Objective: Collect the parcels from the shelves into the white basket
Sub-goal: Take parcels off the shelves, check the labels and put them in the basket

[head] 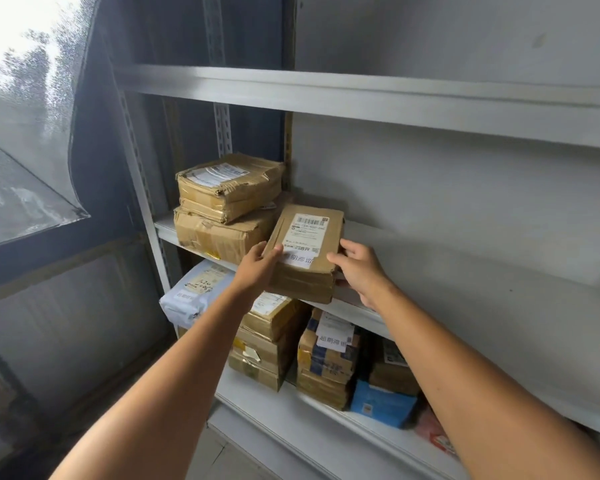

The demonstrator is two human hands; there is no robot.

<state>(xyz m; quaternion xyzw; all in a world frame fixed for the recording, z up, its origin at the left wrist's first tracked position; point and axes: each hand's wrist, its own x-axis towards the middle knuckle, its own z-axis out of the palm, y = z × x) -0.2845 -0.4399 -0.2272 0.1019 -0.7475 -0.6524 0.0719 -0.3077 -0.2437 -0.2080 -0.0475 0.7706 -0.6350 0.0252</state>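
Creased cardboard parcel (309, 251), matt metal shelf (361, 95)

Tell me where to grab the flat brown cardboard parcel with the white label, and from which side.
Take the flat brown cardboard parcel by its two long sides near the front end, coming from the front. That end juts past the lip of the pale grey metal shelf, leaving both sides free; the left hand and right hand hold it there.

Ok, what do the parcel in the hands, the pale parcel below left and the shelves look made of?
Held parcel: brown cardboard, matte, creased edges. Pale parcel: probably soft plastic mailer, wrinkled. Shelves: likely grey-painted metal, judging by slotted uprights.
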